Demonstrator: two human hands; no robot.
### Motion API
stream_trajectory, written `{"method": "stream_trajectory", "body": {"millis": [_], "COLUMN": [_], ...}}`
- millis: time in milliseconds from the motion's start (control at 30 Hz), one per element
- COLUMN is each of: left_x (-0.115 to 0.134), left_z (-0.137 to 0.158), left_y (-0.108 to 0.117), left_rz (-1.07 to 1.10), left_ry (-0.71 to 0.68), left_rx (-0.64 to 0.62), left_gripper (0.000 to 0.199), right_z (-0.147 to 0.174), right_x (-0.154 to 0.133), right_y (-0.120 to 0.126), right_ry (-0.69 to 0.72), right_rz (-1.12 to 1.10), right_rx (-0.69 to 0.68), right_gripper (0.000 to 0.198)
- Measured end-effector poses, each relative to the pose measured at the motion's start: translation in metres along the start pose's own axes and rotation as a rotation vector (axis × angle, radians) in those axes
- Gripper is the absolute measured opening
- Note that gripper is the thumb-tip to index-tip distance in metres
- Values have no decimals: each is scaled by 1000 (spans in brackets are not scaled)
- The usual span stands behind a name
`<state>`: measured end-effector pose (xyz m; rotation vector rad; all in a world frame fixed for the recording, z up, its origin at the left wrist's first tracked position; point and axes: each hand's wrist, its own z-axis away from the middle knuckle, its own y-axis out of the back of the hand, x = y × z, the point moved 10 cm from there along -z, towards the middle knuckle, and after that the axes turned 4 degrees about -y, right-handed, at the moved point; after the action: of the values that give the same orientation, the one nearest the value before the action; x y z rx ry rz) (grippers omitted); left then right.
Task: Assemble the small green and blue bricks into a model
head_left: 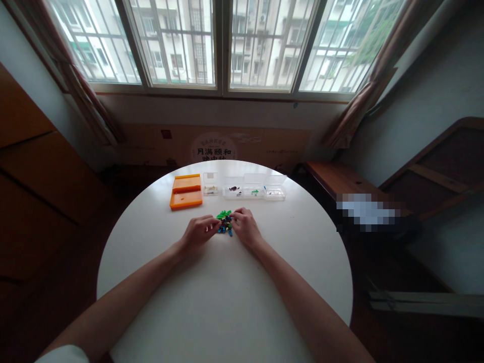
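Between my hands, on the white round table (212,312), is a small cluster of colourful building bricks (226,228), with bright green at the top and blue, dark and yellow bits below. Whether the pieces are joined or loose is too small to tell. My left hand (199,231) is closed at the cluster's left side, thumb and fingertips pinched against it. From the right, my right hand (245,225) has its bent fingers closed on the cluster's upper right edge. Parts of the bricks are hidden behind the fingertips.
Beyond the hands stand an open orange case (186,197) and several clear lidded boxes, among them one with dark pieces (228,195) and one with green pieces (254,195). A wooden bench (336,176) is right of the table; barred windows (181,45) are behind.
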<state>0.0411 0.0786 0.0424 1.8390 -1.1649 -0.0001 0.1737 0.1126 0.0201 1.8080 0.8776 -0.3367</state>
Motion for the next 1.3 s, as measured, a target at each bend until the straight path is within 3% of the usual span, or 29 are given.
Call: {"method": "stream_trajectory", "body": {"millis": [967,1300], "left_x": [1,1], "left_z": [0,0], "left_y": [0,3], "left_rz": [-1,-16], "left_ry": [11,-2], "left_rx": [-6,16], "left_gripper": [20,18], "right_z": [0,-6], "right_x": [2,12], "right_y": [1,10], "right_ry": [-9,-119], "right_rz": [-22,-555], "right_rx": [17,65], "right_gripper": [19,11]}}
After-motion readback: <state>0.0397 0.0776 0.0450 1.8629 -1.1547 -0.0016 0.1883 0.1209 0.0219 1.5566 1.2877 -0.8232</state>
